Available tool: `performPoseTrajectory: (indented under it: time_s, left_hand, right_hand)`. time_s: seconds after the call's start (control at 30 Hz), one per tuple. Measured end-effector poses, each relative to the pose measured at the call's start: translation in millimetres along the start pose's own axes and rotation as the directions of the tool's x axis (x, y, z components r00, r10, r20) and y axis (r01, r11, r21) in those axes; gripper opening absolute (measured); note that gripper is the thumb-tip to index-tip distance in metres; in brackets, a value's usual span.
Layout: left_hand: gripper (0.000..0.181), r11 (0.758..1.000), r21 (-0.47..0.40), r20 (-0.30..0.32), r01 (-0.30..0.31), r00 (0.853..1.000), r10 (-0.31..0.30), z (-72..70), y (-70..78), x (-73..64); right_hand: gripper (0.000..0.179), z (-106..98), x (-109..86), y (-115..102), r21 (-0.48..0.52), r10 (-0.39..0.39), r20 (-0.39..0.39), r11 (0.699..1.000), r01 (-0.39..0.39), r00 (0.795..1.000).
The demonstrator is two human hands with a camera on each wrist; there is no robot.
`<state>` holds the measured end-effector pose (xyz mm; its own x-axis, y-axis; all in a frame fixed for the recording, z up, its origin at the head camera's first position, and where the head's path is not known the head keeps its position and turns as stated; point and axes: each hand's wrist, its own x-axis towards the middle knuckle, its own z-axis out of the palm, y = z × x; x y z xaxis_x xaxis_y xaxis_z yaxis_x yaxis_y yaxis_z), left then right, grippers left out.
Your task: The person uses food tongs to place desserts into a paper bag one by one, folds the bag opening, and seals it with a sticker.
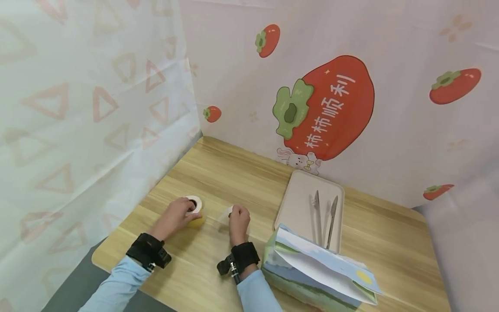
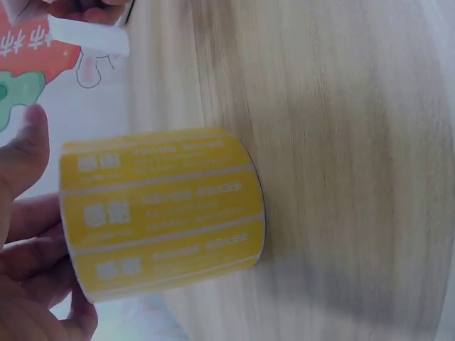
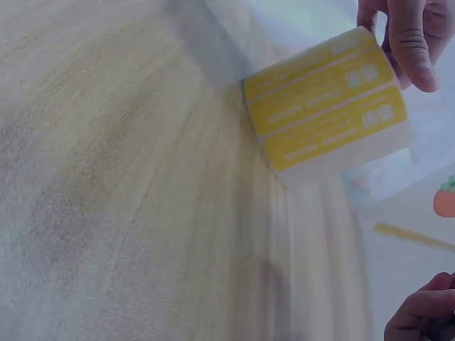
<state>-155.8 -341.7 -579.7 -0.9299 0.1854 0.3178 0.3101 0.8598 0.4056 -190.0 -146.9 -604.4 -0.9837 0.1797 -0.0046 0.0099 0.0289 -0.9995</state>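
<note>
A roll of yellow labels [image 2: 163, 213] stands on end on the wooden table, with white lettering on its labels and a white top ring around a dark core. My left hand [image 1: 180, 216] grips the roll by its top, thumb on the near side. Bare white backing [image 3: 348, 163] shows beside the yellow labels in the right wrist view. To the right of the roll, my right hand [image 1: 239, 223] pinches a small label [image 2: 89, 37]. This label looks white in the left wrist view, and a thin yellow strip [image 3: 412, 236] shows in the right wrist view.
Right of my right hand lies a printed paper bag [image 1: 312, 277] with blue sky and green hills, its mouth gaping. Behind it is a beige tray [image 1: 294, 203] with two slim metal utensils [image 1: 332, 219]. Patterned cloth curtains [image 1: 234, 78] hang at the back and left.
</note>
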Motion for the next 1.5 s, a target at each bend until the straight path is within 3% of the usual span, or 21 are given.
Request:
performPoseTrajectory:
  time_s: [0.1,0.2,0.33,0.53,0.8,0.97,1.07,1.13,1.2,1.37,1.5]
  left_hand:
    - [0.025,0.999,0.031,-0.098,-0.043,0.994,0.046,-2.6,6.7,-3.4]
    - [0.035,0.992,0.044,-0.190,-0.117,0.974,0.123,-3.6,22.4,-4.7]
    - [0.038,0.979,0.029,-0.200,-0.201,0.959,0.202,1.8,48.9,-1.1]
    - [0.035,0.991,0.023,-0.229,-0.133,0.964,0.134,17.8,71.3,1.3]
    - [0.018,0.999,0.022,-0.316,-0.049,0.947,0.053,23.8,78.0,2.4]
    - [0.014,0.999,-0.045,-0.316,-0.011,0.949,-0.004,20.9,76.1,1.6]
    - [0.010,0.992,-0.122,-0.290,0.023,0.955,-0.057,14.1,74.0,0.5]
    - [0.008,0.982,-0.186,-0.255,0.041,0.963,-0.088,8.9,71.3,0.5]
    - [0.006,0.968,-0.248,-0.218,0.046,0.970,-0.102,3.7,68.0,1.0]
    - [0.005,0.923,-0.386,-0.161,-0.009,0.985,-0.058,-3.7,57.9,2.5]
    - [0.007,0.891,-0.450,-0.154,-0.056,0.988,-0.015,-7.5,53.6,1.5]
  right_hand:
    - [0.036,1,-1.9,-6,-0.011,-0.016,0.011,1.000,0.016,1.000]
    - [0.037,1,-3.8,-14,-0.028,-0.022,0.035,0.999,0.023,0.999]
    - [0.036,-2,-11.7,-34,-0.022,-0.029,0.085,0.999,0.031,0.996]
    - [0.032,-6,-31.3,-69,0.021,-0.035,0.154,0.999,0.032,0.988]
    - [0.030,-5,-37.4,-78,0.003,-0.061,0.135,0.998,0.061,0.989]
    - [0.024,-7,-39.8,-77,-0.014,-0.083,0.119,0.996,0.086,0.989]
    - [0.017,-6,-33.4,-61,-0.032,-0.125,0.096,0.991,0.129,0.987]
    - [0.007,-5,-28.4,-52,-0.043,-0.173,0.109,0.983,0.179,0.979]
    - [0.011,-5,-23.4,-44,-0.042,-0.212,0.156,0.974,0.221,0.965]
    - [0.019,-8,-25.2,-56,-0.029,-0.252,0.293,0.962,0.272,0.922]
    - [0.011,-9,-29.5,-69,-0.068,-0.285,0.307,0.945,0.320,0.908]
